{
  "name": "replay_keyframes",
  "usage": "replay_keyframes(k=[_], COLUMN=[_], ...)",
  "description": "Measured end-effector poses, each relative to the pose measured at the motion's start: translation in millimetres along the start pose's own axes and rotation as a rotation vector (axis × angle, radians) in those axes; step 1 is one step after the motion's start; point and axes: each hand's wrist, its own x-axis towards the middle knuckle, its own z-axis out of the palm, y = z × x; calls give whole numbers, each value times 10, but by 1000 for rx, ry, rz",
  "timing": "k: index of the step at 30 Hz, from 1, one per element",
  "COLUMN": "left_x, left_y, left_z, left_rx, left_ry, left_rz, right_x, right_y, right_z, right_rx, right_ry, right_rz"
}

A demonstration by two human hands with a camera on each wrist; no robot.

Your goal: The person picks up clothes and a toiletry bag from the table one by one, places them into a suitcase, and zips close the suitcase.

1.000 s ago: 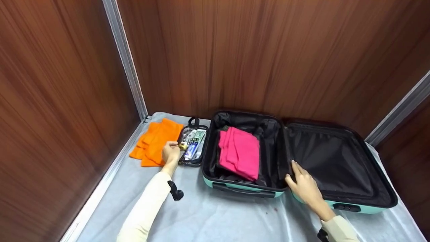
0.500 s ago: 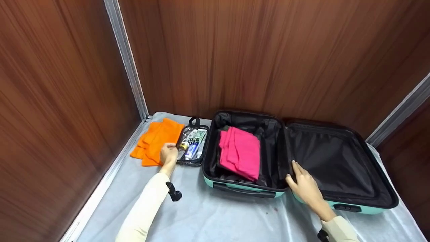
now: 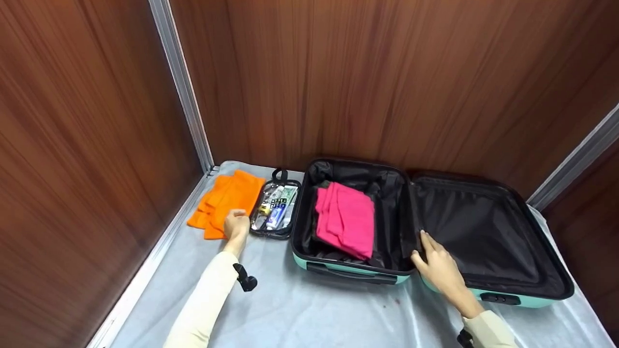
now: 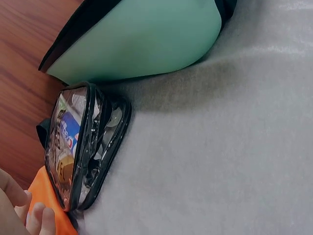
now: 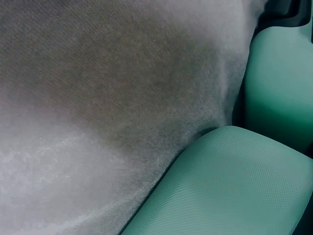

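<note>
Over pale sheeting (image 3: pixel 329 314), left grip (image 3: pixel 236 225) curls loosely, right grip (image 3: pixel 439 268) touches suitcase (image 3: pixel 488 227).

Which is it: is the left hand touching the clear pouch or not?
Apart. The left wrist view shows it: a strip of orange cloth is visible between the left hand and the clear pouch.

Cream-fabric-sleeved left arm (image 3: pixel 205 299) extends forward, angled slightly inward. Bare left wrist (image 3: pixel 234 246) continues the line of the forearm. Bare left hand (image 3: pixel 237 224) reaches ahead, its fingers (image 4: pixel 35 220) loosely curled. Cream-fabric-sleeved right arm (image 3: pixel 488 329) enters from the lower right, angled forward and inward. Bare right hand (image 3: pixel 438 267) is held back uppermost, fingers extended, thumb (image 3: pixel 419 261) spread apart from them
</note>
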Motion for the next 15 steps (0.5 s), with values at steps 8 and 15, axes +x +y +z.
replay_keyframes(k=[8,15], left_x=[3,15], left_y=[-39,-75], left_z=[-58,-91], left_rx=[-16,7], left_ry=[-7,12], left_rz=[-62,-91], right_x=[-3,1], right_y=[8,12], right_z=[5,6], right_rx=[0,-5], right_ry=[-15,-4], right_rz=[13,3])
